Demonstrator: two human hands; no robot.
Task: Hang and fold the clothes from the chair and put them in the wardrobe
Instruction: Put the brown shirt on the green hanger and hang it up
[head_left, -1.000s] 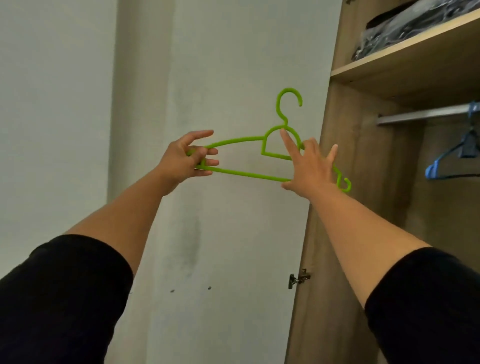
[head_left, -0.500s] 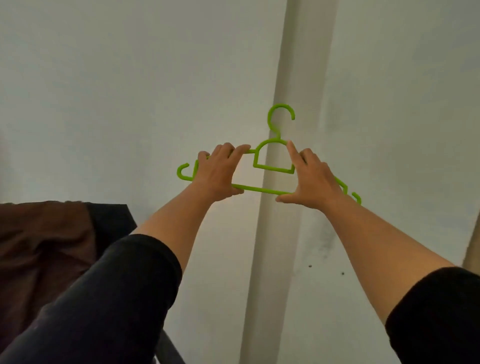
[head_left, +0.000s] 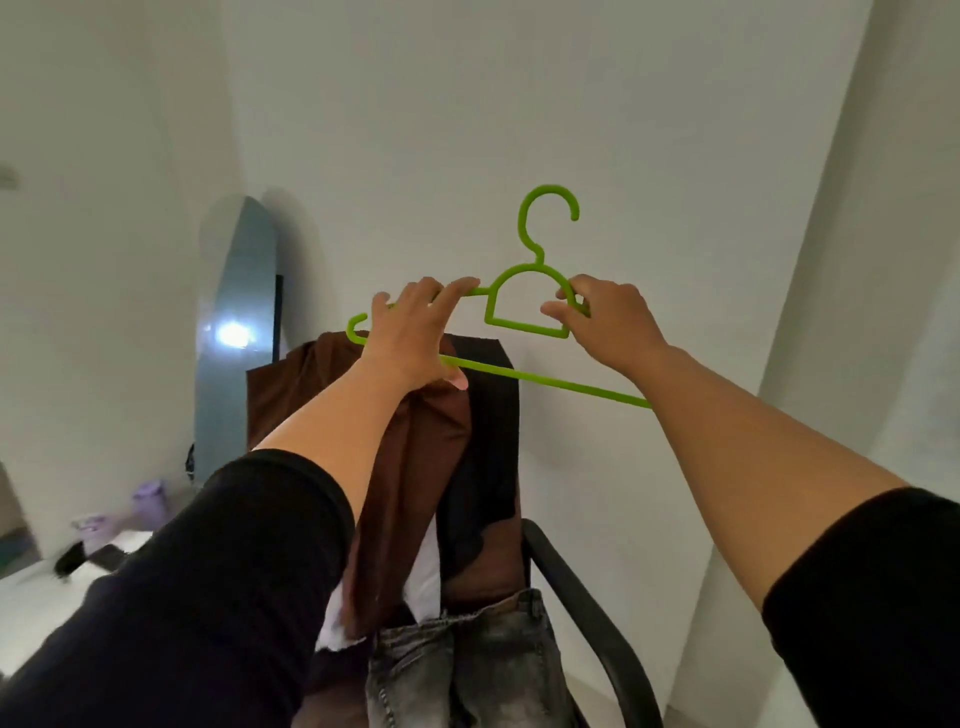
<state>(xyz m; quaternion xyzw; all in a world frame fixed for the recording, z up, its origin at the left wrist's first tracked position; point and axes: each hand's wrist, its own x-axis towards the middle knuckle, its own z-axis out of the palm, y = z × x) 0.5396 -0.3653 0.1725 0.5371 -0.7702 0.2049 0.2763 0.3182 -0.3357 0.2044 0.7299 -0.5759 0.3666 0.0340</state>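
The green hanger (head_left: 524, 306) is held up in front of the white wall (head_left: 623, 130), hook uppermost, with its lower bar sloping down toward 4 o'clock. The left hand (head_left: 415, 338) grips the hanger's left shoulder: the fingers lie over the upper arm and the thumb reaches under to the lower bar. The hooked end of that shoulder projects past the hand at 9 o'clock. The right hand (head_left: 608, 322) pinches the right side of the hanger's central loop between curled fingers and thumb. Both forearms are bare, with black sleeves (head_left: 234, 571) pushed back. Directly below the hanger, at 6 o'clock, stands the chair (head_left: 587, 597), whose black armrest shows at its right side. A brown garment (head_left: 410, 483) hangs over the chair back, touching a black garment (head_left: 488, 447) just to its right. Grey jeans (head_left: 467, 665) lie on the seat below them, and a strip of white fabric (head_left: 426, 577) shows between the brown folds. At 9 o'clock of the chair, a tall mirror (head_left: 234, 338) leans against the wall. Blurred lilac objects (head_left: 145, 499) sit at 8 o'clock.
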